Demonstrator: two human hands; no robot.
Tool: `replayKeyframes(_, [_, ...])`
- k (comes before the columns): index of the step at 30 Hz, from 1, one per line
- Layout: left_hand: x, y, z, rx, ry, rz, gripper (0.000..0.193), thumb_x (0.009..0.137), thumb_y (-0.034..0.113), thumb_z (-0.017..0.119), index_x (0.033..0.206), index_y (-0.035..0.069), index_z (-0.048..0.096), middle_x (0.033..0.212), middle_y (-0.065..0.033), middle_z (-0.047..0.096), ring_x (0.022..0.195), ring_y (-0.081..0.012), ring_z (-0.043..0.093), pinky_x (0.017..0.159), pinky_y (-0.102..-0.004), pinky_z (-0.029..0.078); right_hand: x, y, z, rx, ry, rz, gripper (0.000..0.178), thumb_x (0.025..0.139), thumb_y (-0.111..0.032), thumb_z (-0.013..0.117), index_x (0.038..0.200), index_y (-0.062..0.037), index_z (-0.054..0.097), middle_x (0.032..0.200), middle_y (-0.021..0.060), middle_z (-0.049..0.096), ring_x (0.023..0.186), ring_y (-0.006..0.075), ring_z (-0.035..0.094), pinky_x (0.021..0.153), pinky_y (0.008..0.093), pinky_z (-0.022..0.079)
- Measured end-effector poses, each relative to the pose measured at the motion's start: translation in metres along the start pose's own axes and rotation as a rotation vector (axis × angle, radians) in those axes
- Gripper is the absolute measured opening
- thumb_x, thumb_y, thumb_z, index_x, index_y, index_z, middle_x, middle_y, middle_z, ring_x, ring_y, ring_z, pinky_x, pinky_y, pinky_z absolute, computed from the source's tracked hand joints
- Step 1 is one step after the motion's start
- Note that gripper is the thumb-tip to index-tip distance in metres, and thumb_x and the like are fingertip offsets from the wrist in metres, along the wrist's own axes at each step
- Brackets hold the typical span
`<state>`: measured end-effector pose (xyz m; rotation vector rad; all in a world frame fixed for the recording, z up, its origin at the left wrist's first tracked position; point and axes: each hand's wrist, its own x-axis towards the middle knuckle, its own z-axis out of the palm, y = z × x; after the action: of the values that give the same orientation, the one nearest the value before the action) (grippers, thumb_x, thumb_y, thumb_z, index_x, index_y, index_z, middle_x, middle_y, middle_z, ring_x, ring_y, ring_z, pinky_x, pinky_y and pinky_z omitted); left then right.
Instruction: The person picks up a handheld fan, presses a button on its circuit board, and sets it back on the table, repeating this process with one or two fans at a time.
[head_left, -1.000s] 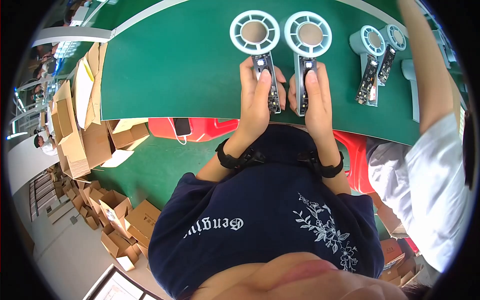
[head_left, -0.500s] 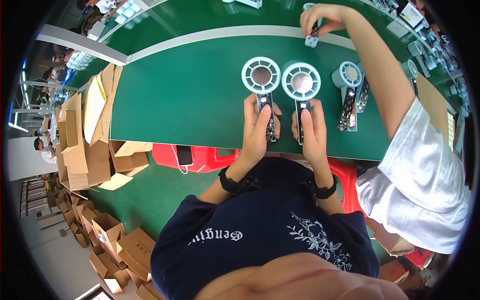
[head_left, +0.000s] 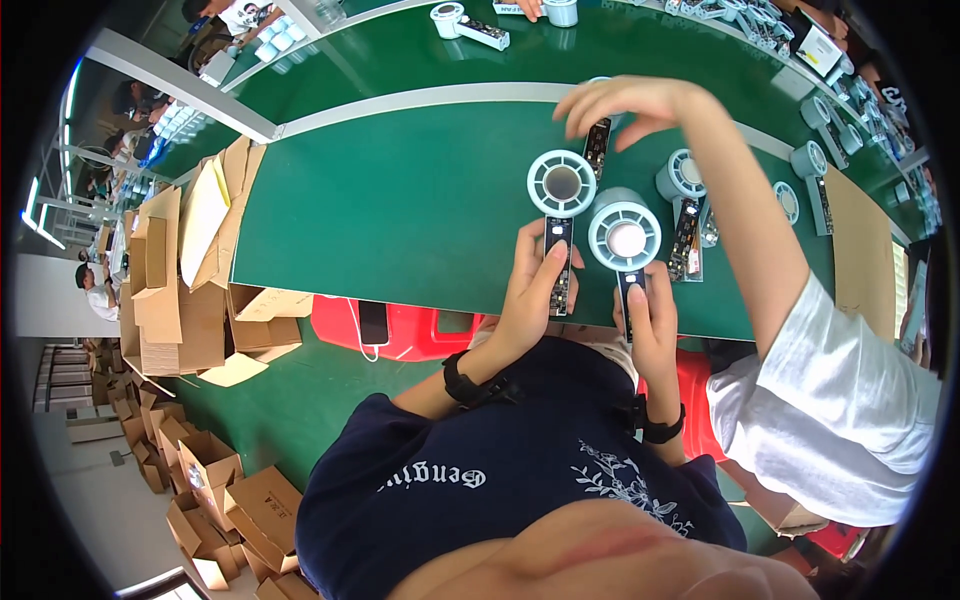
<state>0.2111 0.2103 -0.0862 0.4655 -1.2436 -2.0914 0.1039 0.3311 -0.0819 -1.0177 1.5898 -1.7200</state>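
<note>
My left hand [head_left: 536,275] is closed around the handle of a pale blue handheld fan [head_left: 558,232], thumb on the exposed black circuit board. A second such fan [head_left: 627,240] is gripped by my right hand [head_left: 654,315], its round spoked head lower and nearer to me than the first. Both are held up over the front of the green table, heads pointing away from me. Just beyond them, a co-worker's hand [head_left: 640,103] spreads its fingers above another fan [head_left: 597,147], partly hidden behind my left one.
More fans [head_left: 684,177] with bare boards lie on the green table [head_left: 380,200] to my right, by the co-worker's arm [head_left: 745,190]. A pale rail [head_left: 400,105] borders its far side. Cardboard boxes [head_left: 175,300] stand at the left; a red stool [head_left: 400,335] holds a phone [head_left: 373,322].
My right hand has drawn its fan closer to me, and my left has shifted slightly right. The co-worker's hand has come nearer and opened over the fan it was holding. The view has tilted.
</note>
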Motion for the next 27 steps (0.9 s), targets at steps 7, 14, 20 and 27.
replayKeyframes(7, [-0.005,0.006,0.020,0.019,-0.056,-0.063,0.032,0.098,0.022,0.039,0.124,0.005,0.030,0.087,-0.0065,0.051,0.052,-0.0085,0.048,0.044,-0.0207,0.039,-0.011,-0.005,-0.022,0.096,0.091,0.021,0.013,0.097,-0.011,0.041,0.105,-0.0019,0.045,0.064,-0.0021,0.043,0.050,0.0022,0.036,0.046,0.0176,0.027])
replayKeyframes(14, [0.001,0.002,0.073,-0.059,-0.239,-0.253,0.033,0.098,0.026,0.041,0.121,0.004,0.030,0.086,-0.0070,0.051,0.052,-0.0095,0.050,0.043,-0.0217,0.040,-0.025,-0.016,-0.053,0.154,0.322,0.058,0.023,0.099,-0.024,0.035,0.101,-0.0033,0.044,0.063,0.0011,0.044,0.041,0.0054,0.037,0.036,0.0187,0.027])
replayKeyframes(20, [0.007,-0.022,0.123,-0.062,-0.343,-0.370,0.028,0.098,0.029,0.040,0.111,0.005,0.036,0.086,-0.0087,0.053,0.055,-0.0118,0.051,0.047,-0.0249,0.042,-0.047,-0.021,-0.087,0.178,0.541,0.057,0.023,0.098,-0.026,0.037,0.093,-0.0050,0.045,0.063,0.0020,0.046,0.041,0.0066,0.038,0.036,0.0189,0.028])
replayKeyframes(27, [0.026,-0.067,0.177,-0.115,-0.290,-0.487,0.030,0.096,0.033,0.044,0.105,0.005,0.038,0.083,-0.0085,0.053,0.055,-0.0135,0.051,0.048,-0.0284,0.044,-0.046,-0.030,-0.159,0.000,0.740,0.056,0.028,0.097,-0.029,0.040,0.085,-0.0054,0.049,0.061,0.0014,0.047,0.041,0.0076,0.040,0.037,0.0209,0.030])
